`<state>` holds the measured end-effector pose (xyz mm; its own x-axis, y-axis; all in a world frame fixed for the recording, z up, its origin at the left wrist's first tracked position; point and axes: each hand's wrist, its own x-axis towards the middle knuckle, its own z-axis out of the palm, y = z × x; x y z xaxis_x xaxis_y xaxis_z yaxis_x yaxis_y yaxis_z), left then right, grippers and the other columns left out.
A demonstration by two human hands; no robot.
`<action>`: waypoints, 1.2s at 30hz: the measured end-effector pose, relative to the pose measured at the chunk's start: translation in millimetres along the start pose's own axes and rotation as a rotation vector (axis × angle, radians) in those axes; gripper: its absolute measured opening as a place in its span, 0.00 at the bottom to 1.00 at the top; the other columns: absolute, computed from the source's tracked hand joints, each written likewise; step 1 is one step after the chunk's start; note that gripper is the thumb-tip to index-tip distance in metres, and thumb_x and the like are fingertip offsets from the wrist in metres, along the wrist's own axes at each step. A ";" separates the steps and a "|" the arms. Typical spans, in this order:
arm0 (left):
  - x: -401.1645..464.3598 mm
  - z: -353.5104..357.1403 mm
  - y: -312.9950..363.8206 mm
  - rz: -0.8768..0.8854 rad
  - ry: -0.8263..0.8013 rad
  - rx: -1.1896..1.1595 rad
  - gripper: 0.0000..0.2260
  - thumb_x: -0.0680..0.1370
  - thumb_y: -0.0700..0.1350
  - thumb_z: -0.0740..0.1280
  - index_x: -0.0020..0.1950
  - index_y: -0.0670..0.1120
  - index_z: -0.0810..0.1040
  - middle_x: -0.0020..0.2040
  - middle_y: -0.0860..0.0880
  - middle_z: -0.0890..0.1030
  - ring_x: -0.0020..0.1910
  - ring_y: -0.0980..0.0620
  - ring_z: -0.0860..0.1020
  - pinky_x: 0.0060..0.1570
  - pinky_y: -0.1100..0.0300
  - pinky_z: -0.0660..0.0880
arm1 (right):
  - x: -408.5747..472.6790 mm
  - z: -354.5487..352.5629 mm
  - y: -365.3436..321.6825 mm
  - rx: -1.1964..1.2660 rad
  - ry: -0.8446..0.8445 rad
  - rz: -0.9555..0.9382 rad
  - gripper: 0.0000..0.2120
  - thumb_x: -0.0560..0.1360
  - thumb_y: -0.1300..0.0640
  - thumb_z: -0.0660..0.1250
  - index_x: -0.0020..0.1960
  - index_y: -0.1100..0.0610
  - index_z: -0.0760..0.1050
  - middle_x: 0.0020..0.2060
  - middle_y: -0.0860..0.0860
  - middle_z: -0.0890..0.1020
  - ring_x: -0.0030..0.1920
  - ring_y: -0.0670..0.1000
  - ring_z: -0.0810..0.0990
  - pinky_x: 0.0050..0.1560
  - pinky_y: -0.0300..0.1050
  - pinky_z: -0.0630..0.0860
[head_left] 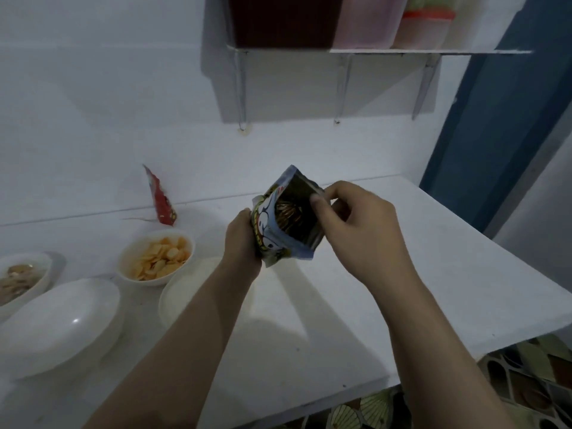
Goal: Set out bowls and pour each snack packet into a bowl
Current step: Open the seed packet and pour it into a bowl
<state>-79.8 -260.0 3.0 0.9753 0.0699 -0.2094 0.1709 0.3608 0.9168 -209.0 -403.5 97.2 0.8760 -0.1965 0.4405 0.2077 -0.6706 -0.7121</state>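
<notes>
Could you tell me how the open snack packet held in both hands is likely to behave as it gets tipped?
The packet looks like thin, crinkly foil, so probably floppy and light. The left hand grips its base while the right hand pinches the mouth open; without that pinch the mouth may sag shut. Its glossy film could be slippery.

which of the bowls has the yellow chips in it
The bowl of chips at the back, below the red packet. The far-left bowl holds something browner; the other two look empty.
</notes>
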 end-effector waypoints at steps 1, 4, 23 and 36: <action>0.9 -11.3 7.5 0.018 0.027 0.011 0.07 0.81 0.42 0.58 0.46 0.42 0.74 0.34 0.45 0.76 0.33 0.49 0.76 0.32 0.61 0.75 | 3.4 6.4 -7.9 -0.027 0.020 -0.037 0.13 0.79 0.47 0.63 0.40 0.53 0.77 0.27 0.47 0.75 0.32 0.48 0.74 0.33 0.46 0.70; -4.5 -49.0 31.4 0.065 0.094 -0.053 0.10 0.82 0.42 0.57 0.43 0.41 0.73 0.31 0.49 0.76 0.34 0.49 0.74 0.30 0.64 0.75 | 5.4 31.1 -42.1 -0.052 0.030 -0.138 0.19 0.80 0.46 0.63 0.37 0.57 0.78 0.26 0.50 0.74 0.32 0.52 0.73 0.34 0.49 0.71; -23.1 -362.4 163.9 0.155 0.342 -0.031 0.14 0.78 0.45 0.59 0.32 0.49 0.66 0.27 0.49 0.70 0.27 0.50 0.70 0.28 0.63 0.66 | -51.8 256.7 -230.8 0.029 -0.223 -0.221 0.15 0.77 0.47 0.64 0.34 0.51 0.68 0.31 0.47 0.78 0.35 0.50 0.76 0.34 0.45 0.71; -1.3 -423.8 140.9 0.229 0.399 0.179 0.15 0.81 0.44 0.52 0.34 0.50 0.62 0.34 0.51 0.66 0.35 0.53 0.66 0.35 0.57 0.63 | -71.8 317.5 -229.7 0.166 -0.226 0.034 0.13 0.81 0.44 0.58 0.56 0.45 0.79 0.50 0.43 0.83 0.50 0.42 0.80 0.50 0.42 0.78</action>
<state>-116.2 184.8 -11.6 0.8670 0.4923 -0.0771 0.0137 0.1312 0.9913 -181.5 -8.2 55.6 0.9545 -0.0402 0.2954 0.2288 -0.5365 -0.8123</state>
